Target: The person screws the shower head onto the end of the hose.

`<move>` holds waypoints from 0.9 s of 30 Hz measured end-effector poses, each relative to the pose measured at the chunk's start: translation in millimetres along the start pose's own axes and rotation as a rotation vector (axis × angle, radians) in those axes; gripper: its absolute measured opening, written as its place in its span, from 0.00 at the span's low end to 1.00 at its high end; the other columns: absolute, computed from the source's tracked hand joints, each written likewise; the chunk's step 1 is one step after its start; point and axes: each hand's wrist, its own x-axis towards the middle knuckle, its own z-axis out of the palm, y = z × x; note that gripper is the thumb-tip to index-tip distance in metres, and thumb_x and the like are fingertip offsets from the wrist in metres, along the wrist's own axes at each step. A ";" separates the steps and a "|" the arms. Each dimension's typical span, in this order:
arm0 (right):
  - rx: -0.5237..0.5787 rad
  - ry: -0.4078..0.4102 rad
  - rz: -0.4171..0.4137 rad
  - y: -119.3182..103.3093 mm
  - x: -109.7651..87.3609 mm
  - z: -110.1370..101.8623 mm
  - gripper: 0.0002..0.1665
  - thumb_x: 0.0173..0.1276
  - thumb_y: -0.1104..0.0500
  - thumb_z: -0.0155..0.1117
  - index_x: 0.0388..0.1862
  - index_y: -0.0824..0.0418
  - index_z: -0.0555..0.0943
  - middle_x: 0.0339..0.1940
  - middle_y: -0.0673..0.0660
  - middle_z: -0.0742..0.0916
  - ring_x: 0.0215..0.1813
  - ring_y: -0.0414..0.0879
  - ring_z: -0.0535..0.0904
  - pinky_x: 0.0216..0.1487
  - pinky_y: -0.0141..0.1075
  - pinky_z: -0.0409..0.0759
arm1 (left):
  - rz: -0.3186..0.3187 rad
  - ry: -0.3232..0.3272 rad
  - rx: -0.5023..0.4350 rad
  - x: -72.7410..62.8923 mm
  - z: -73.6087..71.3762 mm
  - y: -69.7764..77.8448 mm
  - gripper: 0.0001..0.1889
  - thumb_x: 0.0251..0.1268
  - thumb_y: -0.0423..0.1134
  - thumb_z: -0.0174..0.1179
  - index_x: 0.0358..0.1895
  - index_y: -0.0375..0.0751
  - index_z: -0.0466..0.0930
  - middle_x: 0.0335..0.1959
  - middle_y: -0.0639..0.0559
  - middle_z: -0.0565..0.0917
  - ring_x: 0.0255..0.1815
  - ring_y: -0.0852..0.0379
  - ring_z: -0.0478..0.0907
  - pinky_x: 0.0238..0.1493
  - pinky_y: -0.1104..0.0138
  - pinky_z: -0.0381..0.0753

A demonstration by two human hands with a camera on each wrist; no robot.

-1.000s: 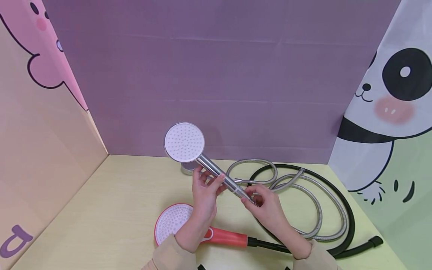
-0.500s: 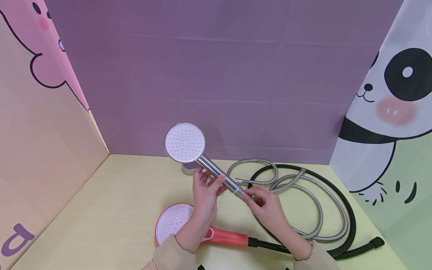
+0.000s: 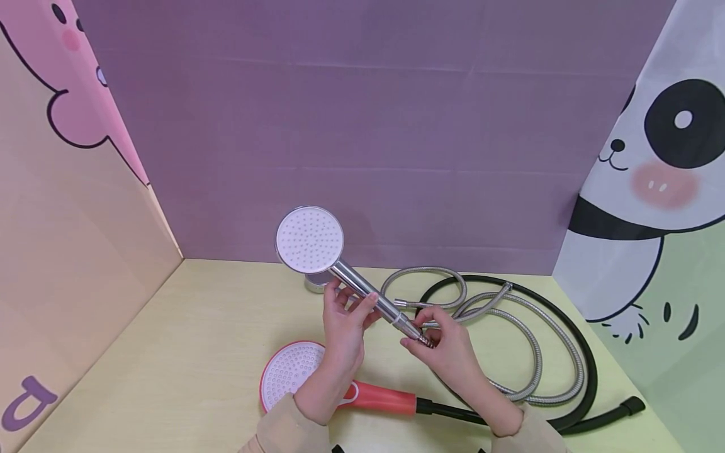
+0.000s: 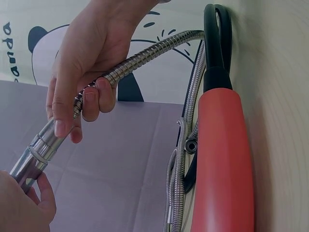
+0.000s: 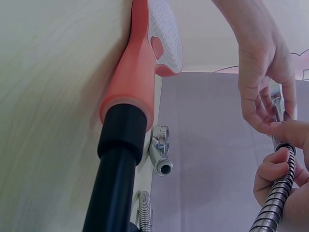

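Observation:
A chrome shower head with a round white face (image 3: 309, 239) is held tilted above the table, its face up and to the left. My left hand (image 3: 345, 333) grips its handle (image 3: 362, 283) between thumb and fingers. At the handle's lower end, the metal connector (image 4: 46, 137) meets a ribbed silver hose (image 4: 154, 53). My right hand (image 3: 450, 349) holds this hose just below the connector, thumb and fingers curled about it; a fingertip reaches the connector in the left wrist view. How tightly the joint sits cannot be seen.
A red shower head (image 3: 385, 399) lies in front, joined to a black hose (image 3: 589, 365) that loops right. Another silver hose (image 3: 538, 352) lies coiled inside that loop. A smaller chrome shower head (image 5: 159, 150) stands behind my left hand. Printed panels (image 3: 362, 126) border the table.
My right fingers moved up onto the connector, then back down and spread a little, baring more of the connector and hose. The left hand and shower head have stayed in place.

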 end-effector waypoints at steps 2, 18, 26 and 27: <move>0.003 0.001 -0.010 -0.2 -0.3 0.0 0.22 0.49 0.65 0.76 0.37 0.57 0.72 0.20 0.54 0.84 0.17 0.36 0.77 0.15 0.26 0.67 | 0.002 -0.001 0.005 0.2 -0.3 -0.4 0.32 0.54 0.22 0.62 0.60 0.47 0.61 0.40 0.51 0.72 0.35 0.59 0.78 0.33 0.64 0.85; 0.018 0.020 -0.020 1.2 0.1 1.8 0.16 0.51 0.67 0.73 0.35 0.59 0.75 0.29 0.57 0.84 0.23 0.35 0.81 0.15 0.27 0.72 | 0.013 -0.032 0.000 1.0 -1.9 0.0 0.31 0.56 0.21 0.61 0.60 0.45 0.60 0.39 0.51 0.72 0.34 0.60 0.78 0.33 0.65 0.85; 0.015 0.037 -0.076 0.5 -0.7 1.4 0.12 0.54 0.66 0.72 0.36 0.60 0.79 0.35 0.57 0.81 0.27 0.36 0.82 0.20 0.28 0.77 | 0.019 -0.046 -0.009 0.7 -3.2 0.0 0.31 0.55 0.21 0.61 0.60 0.46 0.60 0.39 0.51 0.72 0.34 0.60 0.78 0.34 0.64 0.85; 0.007 0.038 -0.089 1.3 -0.4 1.5 0.11 0.54 0.66 0.71 0.35 0.60 0.79 0.34 0.57 0.81 0.26 0.36 0.82 0.20 0.28 0.78 | 0.019 -0.048 -0.010 0.6 -3.4 0.0 0.31 0.55 0.21 0.61 0.60 0.46 0.60 0.39 0.51 0.72 0.34 0.60 0.78 0.34 0.64 0.85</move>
